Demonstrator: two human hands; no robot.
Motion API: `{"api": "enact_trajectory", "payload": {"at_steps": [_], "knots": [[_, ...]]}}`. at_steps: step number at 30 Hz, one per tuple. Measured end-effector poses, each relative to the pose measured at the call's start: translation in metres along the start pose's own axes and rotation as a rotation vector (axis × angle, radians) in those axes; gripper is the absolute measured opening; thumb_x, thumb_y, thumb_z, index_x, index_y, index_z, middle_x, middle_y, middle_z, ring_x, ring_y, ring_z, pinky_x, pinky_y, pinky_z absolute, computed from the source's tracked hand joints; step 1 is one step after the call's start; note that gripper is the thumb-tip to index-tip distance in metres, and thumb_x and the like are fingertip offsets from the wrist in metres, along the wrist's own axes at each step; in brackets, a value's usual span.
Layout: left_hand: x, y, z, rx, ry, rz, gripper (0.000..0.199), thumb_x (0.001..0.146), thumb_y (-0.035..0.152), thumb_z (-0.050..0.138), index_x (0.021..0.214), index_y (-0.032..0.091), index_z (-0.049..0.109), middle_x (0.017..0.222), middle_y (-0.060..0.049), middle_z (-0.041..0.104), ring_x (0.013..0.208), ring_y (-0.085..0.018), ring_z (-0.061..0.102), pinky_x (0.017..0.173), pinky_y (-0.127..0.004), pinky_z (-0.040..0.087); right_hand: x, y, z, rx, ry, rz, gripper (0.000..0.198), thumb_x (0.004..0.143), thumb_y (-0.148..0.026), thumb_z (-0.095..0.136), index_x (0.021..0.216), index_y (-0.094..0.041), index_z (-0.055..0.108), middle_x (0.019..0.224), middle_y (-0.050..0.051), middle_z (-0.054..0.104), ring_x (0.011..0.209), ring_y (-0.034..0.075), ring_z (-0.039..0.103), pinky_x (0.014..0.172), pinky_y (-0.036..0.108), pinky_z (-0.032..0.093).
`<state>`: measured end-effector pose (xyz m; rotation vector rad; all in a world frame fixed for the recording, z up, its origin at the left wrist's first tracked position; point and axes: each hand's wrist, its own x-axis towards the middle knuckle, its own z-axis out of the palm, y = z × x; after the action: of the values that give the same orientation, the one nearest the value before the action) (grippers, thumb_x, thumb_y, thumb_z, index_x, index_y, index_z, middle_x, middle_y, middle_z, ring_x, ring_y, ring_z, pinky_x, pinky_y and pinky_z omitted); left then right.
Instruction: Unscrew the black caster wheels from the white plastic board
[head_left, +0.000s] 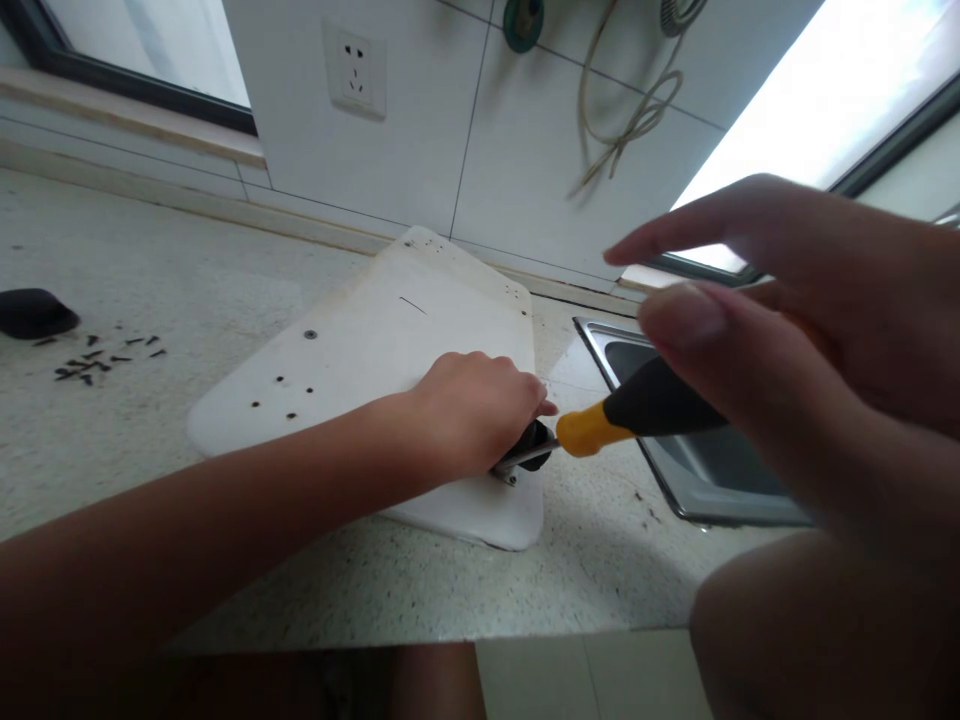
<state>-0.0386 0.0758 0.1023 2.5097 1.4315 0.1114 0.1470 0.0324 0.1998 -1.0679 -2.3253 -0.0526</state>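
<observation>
A white board (360, 370) with rounded corners and groups of small screw holes lies on the speckled counter. My left hand (480, 405) reaches across it, its fingers curled round a black plastic part (535, 445) near the board's right corner. A small metal plate with a screw (510, 480) shows beside that part. In my right hand (817, 330) is a screwdriver (637, 410) with a yellow and black handle. Its shaft slants down to the black part; the tip's exact contact is hidden. My right thumb and index finger are spread apart above the handle, the other fingers mostly hidden.
Several dark screws (94, 365) lie scattered at the left, beside another black part (34, 313). A steel sink (667, 480) is set into the counter at the right. A socket (355, 72) and a tied cable (630, 125) are on the tiled wall behind.
</observation>
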Motion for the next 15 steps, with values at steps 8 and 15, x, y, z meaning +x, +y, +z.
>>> {"api": "enact_trajectory", "payload": {"at_steps": [8, 15], "knots": [[-0.002, 0.000, 0.000, -0.001, -0.005, -0.022, 0.028, 0.102, 0.033, 0.062, 0.119, 0.029, 0.084, 0.089, -0.009, 0.079, 0.074, -0.025, 0.068, 0.067, -0.034, 0.041, 0.013, 0.026, -0.012, 0.094, -0.224, -0.087, 0.040, 0.100, -0.056, 0.070, 0.140, -0.051, 0.069, 0.105, -0.002, 0.075, 0.092, 0.023, 0.074, 0.058, 0.036, 0.055], [-0.002, 0.000, 0.000, -0.009, 0.012, 0.009, 0.026, 0.103, 0.036, 0.060, 0.113, 0.030, 0.083, 0.093, -0.008, 0.080, 0.075, -0.025, 0.067, 0.064, -0.034, 0.037, 0.014, 0.017, 0.001, -0.083, -0.059, -0.026, 0.031, 0.101, -0.065, 0.065, 0.101, -0.036, 0.075, 0.062, -0.002, 0.061, 0.046, 0.017, 0.048, 0.045, 0.040, 0.029]]}}
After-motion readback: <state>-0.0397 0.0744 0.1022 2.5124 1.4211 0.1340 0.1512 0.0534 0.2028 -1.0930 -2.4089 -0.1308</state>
